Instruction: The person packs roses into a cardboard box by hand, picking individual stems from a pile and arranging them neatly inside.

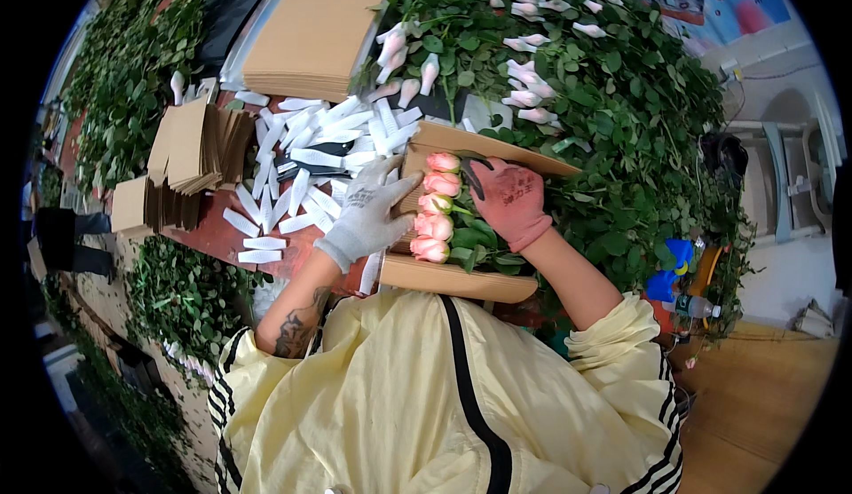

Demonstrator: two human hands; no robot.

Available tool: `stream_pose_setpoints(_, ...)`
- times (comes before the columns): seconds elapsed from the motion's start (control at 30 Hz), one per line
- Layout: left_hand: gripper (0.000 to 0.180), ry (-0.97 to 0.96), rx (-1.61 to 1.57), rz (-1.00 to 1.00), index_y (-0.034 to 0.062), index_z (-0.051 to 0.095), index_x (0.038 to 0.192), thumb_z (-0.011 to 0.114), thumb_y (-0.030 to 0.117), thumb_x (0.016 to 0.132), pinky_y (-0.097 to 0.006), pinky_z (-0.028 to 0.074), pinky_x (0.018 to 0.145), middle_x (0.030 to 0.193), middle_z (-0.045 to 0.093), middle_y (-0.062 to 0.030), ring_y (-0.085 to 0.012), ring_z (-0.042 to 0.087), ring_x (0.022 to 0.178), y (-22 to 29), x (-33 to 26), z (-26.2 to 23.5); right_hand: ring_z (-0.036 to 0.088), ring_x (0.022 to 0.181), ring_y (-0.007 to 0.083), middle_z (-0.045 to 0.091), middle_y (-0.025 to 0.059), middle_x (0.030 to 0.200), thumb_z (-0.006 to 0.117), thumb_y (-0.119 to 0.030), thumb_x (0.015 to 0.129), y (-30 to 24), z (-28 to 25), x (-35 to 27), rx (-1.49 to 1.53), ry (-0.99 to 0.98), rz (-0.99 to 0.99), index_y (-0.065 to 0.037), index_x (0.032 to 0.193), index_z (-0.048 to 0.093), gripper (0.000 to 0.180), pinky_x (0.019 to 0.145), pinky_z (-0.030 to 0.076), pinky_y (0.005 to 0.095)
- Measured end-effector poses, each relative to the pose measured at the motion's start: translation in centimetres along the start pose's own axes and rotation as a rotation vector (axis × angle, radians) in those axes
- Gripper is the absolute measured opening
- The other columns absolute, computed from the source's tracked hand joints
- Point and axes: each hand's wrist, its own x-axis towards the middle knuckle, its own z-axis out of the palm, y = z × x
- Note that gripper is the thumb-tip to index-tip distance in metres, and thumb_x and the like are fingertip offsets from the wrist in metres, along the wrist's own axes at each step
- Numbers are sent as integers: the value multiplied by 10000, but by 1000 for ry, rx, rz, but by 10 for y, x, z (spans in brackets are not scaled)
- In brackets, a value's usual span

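Note:
Several pink roses (435, 226) lie in a column, heads to the left, on a folded piece of brown cardboard (457, 281) whose far and near flaps stand up. My left hand (366, 212), in a pale grey glove, has its fingers spread at the cardboard's left edge, beside the rose heads. Over the leaves right of the upper blooms rests my right hand (513, 199), in a red glove with dark fingertips. Its fingers are stretched toward the top rose; their undersides are hidden. Green leaves (470, 238) show below that hand.
White sleeves (306, 157) are heaped left of the cardboard, near stacks of small cardboard pieces (191, 157). Large brown sheets (311, 28) lie behind. Leafy stems (630, 157) with white-wrapped buds (525, 77) pile up at the right. A plastic bottle (697, 306) is at the lower right.

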Motion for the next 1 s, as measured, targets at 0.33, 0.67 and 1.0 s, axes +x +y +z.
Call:
stream_pose_setpoints(0.33, 707, -63, -161, -32, 115, 421, 1330, 660, 263, 681, -431, 217, 1071, 1362, 320, -242, -397, 276, 1271, -17, -6, 5, 622, 731, 240, 623, 39, 869, 639, -243, 726, -1, -3, -3, 19, 46, 24, -152, 958, 603, 251, 619, 478, 364)
stream_pose_setpoints(0.67, 945, -96, -48, -9, 150, 368, 1362, 781, 445, 565, -467, 219, 1067, 1388, 270, -237, -433, 243, 1286, -12, -15, 0, 618, 775, 243, 630, 40, 919, 636, -239, 720, 3, -2, 0, 25, -30, 47, -159, 994, 617, 286, 656, 480, 366)
stream_pose_setpoints(1.0, 953, -180, -193, -45, 144, 358, 1368, 786, 383, 550, -445, 218, 1072, 1389, 229, -275, -425, 231, 1289, -16, -5, 3, 614, 804, 229, 626, 35, 936, 641, -243, 707, 0, -1, -4, -2, -25, 84, -161, 981, 625, 286, 684, 472, 362)
